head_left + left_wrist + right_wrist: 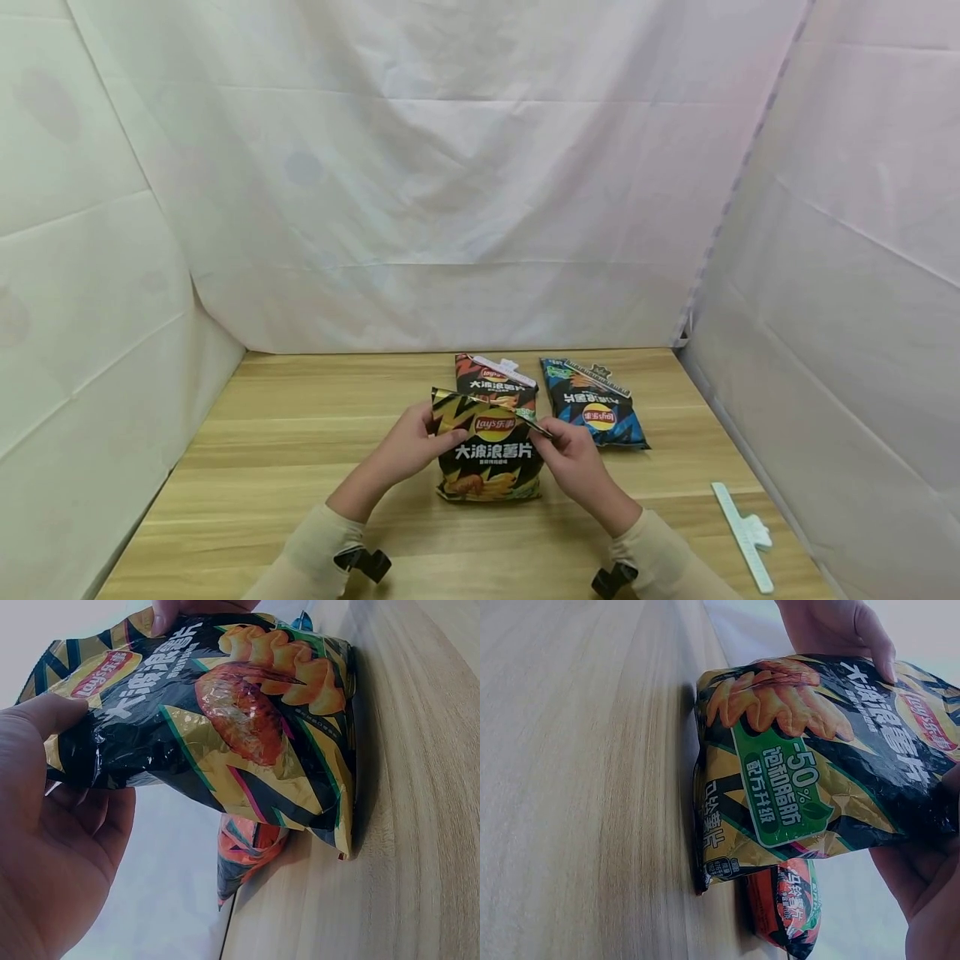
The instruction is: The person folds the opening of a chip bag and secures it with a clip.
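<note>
Left side first: on the pale wooden tabletop (285,417), the left edge of a chip bag (491,477) is gripped by the left hand (412,442), thumb laid across the front. The bag itself is kinda flashy: glossy black and gold zigzags, red-and-yellow Lay's logo, white lettering, ridged chips and a roasted wing printed near the bottom, plus a green "-50%" panel. It's stood upright between both hands, bottom edge on the tabletop, top edge slanting down to the right, where the corner is pinched by the right hand (577,467). Right behind it, a red bag (487,386) topped by a whitish clip (504,371) is partly blocked from view. Further right, a blue bag (611,429) is fitted with a dark-edged clip (597,377). Far right, a loose mint-green clip (741,533) is left lying near the edge.
</note>
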The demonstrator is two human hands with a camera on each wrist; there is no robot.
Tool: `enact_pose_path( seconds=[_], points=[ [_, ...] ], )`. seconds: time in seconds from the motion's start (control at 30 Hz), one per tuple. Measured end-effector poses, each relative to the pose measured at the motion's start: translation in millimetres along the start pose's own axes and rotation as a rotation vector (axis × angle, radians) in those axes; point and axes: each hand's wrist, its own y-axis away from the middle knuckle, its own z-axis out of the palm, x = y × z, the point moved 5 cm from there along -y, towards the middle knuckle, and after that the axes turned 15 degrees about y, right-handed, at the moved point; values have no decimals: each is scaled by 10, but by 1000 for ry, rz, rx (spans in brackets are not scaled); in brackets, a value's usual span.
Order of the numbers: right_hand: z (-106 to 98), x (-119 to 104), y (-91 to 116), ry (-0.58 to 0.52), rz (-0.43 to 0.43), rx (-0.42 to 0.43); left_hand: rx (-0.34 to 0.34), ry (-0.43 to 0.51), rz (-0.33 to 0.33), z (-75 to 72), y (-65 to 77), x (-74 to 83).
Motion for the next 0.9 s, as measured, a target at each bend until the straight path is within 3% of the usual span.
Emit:
enact_pose_path(
  seconds=[0.2, 0.37, 0.63, 0.9],
  points=[
    [-20, 6, 7, -30, -20, -13, 2, 10, -3, -35, 1, 81],
    [-36, 15, 18, -44, -28, -24, -26, -3, 44, -79, -30, 229],
    [-59, -8, 30, -80, -54, -28, -100, -216, 232, -174, -112, 579],
    [-87, -7, 53, -56, -39, -22, -238, -546, 311, -66, -249, 909]
  ],
)
